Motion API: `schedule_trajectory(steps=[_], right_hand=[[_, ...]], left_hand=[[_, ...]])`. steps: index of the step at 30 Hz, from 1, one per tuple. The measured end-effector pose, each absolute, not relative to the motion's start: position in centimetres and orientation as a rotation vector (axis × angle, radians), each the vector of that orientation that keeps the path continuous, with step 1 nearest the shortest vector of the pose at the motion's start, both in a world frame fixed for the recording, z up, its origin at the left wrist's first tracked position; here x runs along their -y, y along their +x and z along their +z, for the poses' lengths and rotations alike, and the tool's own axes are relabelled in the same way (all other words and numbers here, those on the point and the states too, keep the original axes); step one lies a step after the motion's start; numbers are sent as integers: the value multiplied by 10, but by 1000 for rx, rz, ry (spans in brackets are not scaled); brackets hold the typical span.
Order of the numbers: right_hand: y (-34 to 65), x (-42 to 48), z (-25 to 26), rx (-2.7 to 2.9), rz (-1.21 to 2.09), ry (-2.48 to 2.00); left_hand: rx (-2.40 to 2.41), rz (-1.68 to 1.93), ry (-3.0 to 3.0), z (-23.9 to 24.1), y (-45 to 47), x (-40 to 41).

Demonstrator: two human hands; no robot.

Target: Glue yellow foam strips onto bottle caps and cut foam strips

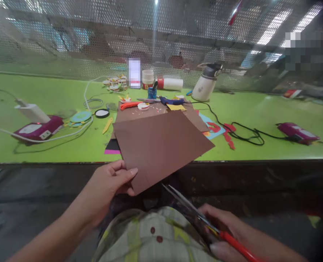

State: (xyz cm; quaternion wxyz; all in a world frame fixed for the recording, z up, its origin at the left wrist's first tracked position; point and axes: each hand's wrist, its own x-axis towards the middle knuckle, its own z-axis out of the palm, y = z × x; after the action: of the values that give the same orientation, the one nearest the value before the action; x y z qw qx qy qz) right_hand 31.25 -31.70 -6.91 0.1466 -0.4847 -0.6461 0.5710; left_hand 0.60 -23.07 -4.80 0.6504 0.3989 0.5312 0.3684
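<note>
My left hand (pixel 114 182) pinches the near left corner of a brown sheet of paper (pixel 164 145), thumb on top. The sheet is tilted and reaches from over my lap to above the table's front edge. Low on the right, my right hand (pixel 218 225) is closed round a pair of scissors (pixel 196 211) with red handles. The blades point up and left, slightly parted at the tips, below the sheet and apart from it. Part of the right hand's fingers is blurred and behind the scissors.
On the green table (pixel 68 153) lie a glue gun (pixel 172 101), an orange-handled cutter (pixel 131 105), and red paper scraps (pixel 228 134). Purple power sockets stand left (pixel 47 127) and right (pixel 297 133), with cords across the surface. A white jug (pixel 205 85) stands at the back.
</note>
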Motion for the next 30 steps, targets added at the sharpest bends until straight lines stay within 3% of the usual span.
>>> schedule_trajectory(steps=[8,30], right_hand=[[297,334,-85,1988,1470,-1366],[285,334,-95,1866,1358,-1316]], left_hand=[[-1051,936,609,-86,44,261],[-982,994,649,-86,65,252]])
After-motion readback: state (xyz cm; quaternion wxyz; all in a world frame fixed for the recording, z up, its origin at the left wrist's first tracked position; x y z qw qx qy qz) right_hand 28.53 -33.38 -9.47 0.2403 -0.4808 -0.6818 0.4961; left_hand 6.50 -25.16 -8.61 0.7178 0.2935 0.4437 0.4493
